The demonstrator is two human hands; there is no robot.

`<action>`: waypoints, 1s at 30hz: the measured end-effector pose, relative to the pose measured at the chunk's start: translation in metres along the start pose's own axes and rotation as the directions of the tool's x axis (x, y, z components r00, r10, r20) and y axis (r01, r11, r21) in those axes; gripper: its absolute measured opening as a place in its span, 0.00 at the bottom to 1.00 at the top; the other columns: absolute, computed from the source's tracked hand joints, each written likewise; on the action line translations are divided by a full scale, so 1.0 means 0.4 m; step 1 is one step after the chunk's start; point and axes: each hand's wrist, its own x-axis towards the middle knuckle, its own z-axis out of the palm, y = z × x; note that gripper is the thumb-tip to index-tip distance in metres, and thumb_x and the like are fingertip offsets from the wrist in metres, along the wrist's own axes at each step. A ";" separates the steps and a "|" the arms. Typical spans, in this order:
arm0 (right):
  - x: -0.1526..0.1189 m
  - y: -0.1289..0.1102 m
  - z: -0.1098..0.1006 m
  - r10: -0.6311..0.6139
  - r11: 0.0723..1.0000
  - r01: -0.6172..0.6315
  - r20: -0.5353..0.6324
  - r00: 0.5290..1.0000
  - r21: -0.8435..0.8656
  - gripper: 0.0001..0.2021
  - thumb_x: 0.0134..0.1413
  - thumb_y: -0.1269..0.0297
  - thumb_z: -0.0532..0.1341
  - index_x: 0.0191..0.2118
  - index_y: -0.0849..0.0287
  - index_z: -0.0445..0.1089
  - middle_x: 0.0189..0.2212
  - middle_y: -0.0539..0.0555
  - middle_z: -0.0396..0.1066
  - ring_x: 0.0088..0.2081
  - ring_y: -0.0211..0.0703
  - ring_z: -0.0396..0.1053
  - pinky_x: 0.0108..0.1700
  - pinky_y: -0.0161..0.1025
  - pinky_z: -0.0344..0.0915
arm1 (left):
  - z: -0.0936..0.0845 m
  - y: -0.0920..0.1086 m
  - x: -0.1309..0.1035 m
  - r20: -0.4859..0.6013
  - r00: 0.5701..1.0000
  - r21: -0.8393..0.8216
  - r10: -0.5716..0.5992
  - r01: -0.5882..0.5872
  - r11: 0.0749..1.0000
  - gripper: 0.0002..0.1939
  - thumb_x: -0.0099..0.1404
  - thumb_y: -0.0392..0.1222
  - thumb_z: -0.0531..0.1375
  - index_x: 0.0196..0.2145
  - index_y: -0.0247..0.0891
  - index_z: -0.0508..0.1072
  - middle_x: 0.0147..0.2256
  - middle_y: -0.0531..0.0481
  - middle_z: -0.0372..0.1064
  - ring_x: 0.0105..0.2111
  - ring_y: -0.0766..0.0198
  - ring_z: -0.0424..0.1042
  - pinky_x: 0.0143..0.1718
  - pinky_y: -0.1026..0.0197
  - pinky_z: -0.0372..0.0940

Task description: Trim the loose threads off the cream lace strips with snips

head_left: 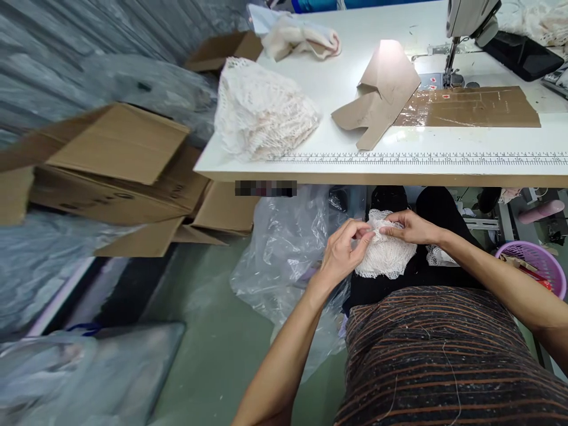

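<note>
A piece of white lace [387,257] lies bunched over my lap, below the table's front edge. My left hand [348,245] pinches its upper left part between thumb and fingers. From the other side, my right hand [410,228] is closed on the top of the same lace. The two hands are a short way apart, with gathered lace between them. A second bit of white lace [439,257] rests on my other thigh, partly covered by my right forearm. On the table's left end sits a larger heap of white lace [266,112].
A sewing machine [473,23] stands at the table's back right, with brown card [470,109] by its needle. A paper pattern piece [384,89] lies left of it. Cardboard boxes [115,142] and clear plastic [284,242] fill the left side. A purple basket [539,260] stands at right.
</note>
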 end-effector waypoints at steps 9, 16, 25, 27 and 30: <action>0.010 0.015 0.001 0.066 0.998 -0.066 -0.020 0.998 0.026 0.26 0.50 0.37 0.58 0.25 0.59 0.62 0.22 0.44 0.51 0.25 0.33 0.47 0.27 0.34 0.46 | 0.006 -0.014 -0.068 0.259 0.953 -0.030 0.155 -0.153 0.988 0.05 0.67 0.41 0.61 0.38 0.38 0.75 0.34 0.48 0.69 0.34 0.64 0.71 0.34 0.61 0.68; 0.002 0.005 -0.002 0.030 0.999 -0.030 0.013 0.999 0.015 0.27 0.51 0.35 0.58 0.24 0.59 0.60 0.21 0.43 0.48 0.24 0.32 0.46 0.26 0.34 0.45 | -0.016 0.003 -0.014 0.270 0.959 -0.100 0.082 -0.057 0.993 0.08 0.70 0.35 0.54 0.32 0.38 0.69 0.32 0.51 0.67 0.33 0.66 0.69 0.35 0.63 0.65; 0.005 0.006 -0.004 0.081 0.991 -0.069 -0.102 0.992 0.111 0.23 0.44 0.41 0.65 0.28 0.61 0.68 0.24 0.46 0.63 0.28 0.36 0.59 0.32 0.36 0.57 | 0.012 0.004 0.022 -0.007 0.993 0.069 0.121 -0.120 0.990 0.02 0.69 0.37 0.56 0.37 0.39 0.68 0.32 0.51 0.66 0.32 0.66 0.68 0.33 0.62 0.65; 0.006 0.008 -0.005 0.129 0.976 -0.099 -0.147 0.981 0.192 0.24 0.44 0.41 0.65 0.29 0.61 0.69 0.25 0.47 0.65 0.28 0.36 0.60 0.31 0.35 0.57 | 0.015 0.004 0.004 0.053 0.968 0.060 0.246 -0.249 0.967 0.03 0.68 0.39 0.59 0.39 0.38 0.70 0.33 0.50 0.67 0.33 0.64 0.69 0.34 0.61 0.66; 0.002 0.003 -0.009 0.156 0.960 -0.116 -0.141 0.978 0.256 0.25 0.42 0.41 0.66 0.31 0.62 0.70 0.26 0.48 0.67 0.28 0.36 0.61 0.31 0.35 0.57 | 0.018 0.005 -0.023 0.290 0.895 0.031 0.340 -0.364 0.931 0.08 0.67 0.44 0.60 0.40 0.37 0.73 0.34 0.48 0.68 0.34 0.62 0.69 0.34 0.59 0.67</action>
